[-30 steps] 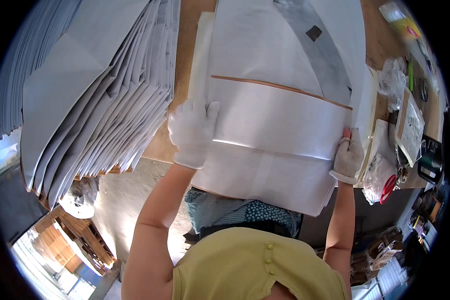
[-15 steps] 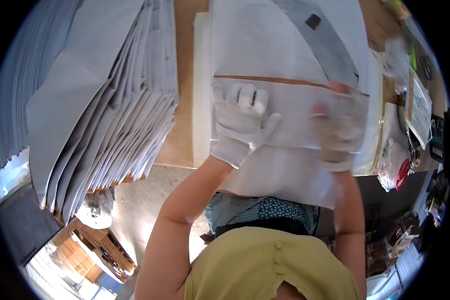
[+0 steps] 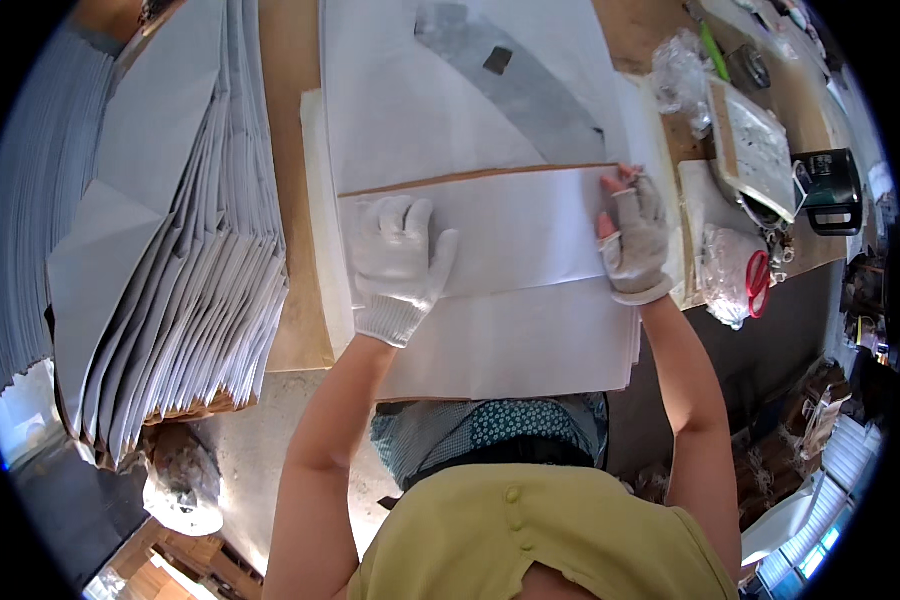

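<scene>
A large white sheet (image 3: pixel 530 335) with a brown edge lies in front of me, its near part hanging over the table's edge. A crease crosses it, and the part beyond the crease lies on another white sheet (image 3: pixel 410 120). My left hand (image 3: pixel 400 255), in a white knitted glove, rests on the sheet's left part with the thumb spread away. At its right edge lies my right hand (image 3: pixel 638 238), in a greyer glove with bare thumb and fingertips; thumb and fingers are apart. A grey translucent strip (image 3: pixel 530 85) with a dark square patch lies beyond.
Tall stacks of folded white sheets (image 3: pixel 180 300) stand to the left. On the right lie a crumpled plastic bag (image 3: pixel 682 75), a framed tray (image 3: pixel 755 135), a black mug (image 3: pixel 828 190) and red-handled scissors (image 3: pixel 758 283). The brown table (image 3: pixel 292 330) ends just before my body.
The view has shifted to the right, so the table's things appear further left. My right hand, blurred before, now rests sharply at the sheet's right edge. My left hand stays on the sheet.
</scene>
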Demonstrator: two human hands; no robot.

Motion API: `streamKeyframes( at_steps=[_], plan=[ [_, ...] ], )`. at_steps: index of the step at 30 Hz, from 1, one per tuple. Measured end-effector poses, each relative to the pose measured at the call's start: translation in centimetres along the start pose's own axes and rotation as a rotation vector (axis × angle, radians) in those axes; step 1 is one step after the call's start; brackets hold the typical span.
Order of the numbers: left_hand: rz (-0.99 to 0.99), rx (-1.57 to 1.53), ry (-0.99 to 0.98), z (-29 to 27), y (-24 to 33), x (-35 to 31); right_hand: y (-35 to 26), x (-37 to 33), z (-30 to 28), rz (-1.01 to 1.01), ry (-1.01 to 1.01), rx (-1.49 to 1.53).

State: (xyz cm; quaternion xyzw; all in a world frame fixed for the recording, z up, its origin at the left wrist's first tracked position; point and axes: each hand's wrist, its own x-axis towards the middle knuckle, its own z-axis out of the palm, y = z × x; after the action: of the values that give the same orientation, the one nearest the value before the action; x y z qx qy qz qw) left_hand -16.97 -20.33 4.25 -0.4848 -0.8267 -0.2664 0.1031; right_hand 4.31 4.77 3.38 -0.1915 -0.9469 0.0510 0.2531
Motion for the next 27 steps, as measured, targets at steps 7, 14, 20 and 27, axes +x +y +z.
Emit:
streamKeyframes(
  at_steps=[7,14,20,27],
  plan=[
    [0.147,-0.111,-0.010,-5.4,4.3,4.8,-2.7,3.8,-5.8,0.017,0.118,0.163],
    [0.377,0.144,0.067,-10.4,8.7,-0.2,-7.3,6.8,-12.7,-0.346,-0.237,0.247],
    [0.175,0.028,-0.830,-10.7,12.6,-6.7,-8.5,4.8,-12.1,-0.313,-0.211,-0.018],
    [0.357,0.280,-0.925,-2.9,13.1,0.8,0.7,1.0,-9.7,0.160,-0.293,0.400]
  ],
)
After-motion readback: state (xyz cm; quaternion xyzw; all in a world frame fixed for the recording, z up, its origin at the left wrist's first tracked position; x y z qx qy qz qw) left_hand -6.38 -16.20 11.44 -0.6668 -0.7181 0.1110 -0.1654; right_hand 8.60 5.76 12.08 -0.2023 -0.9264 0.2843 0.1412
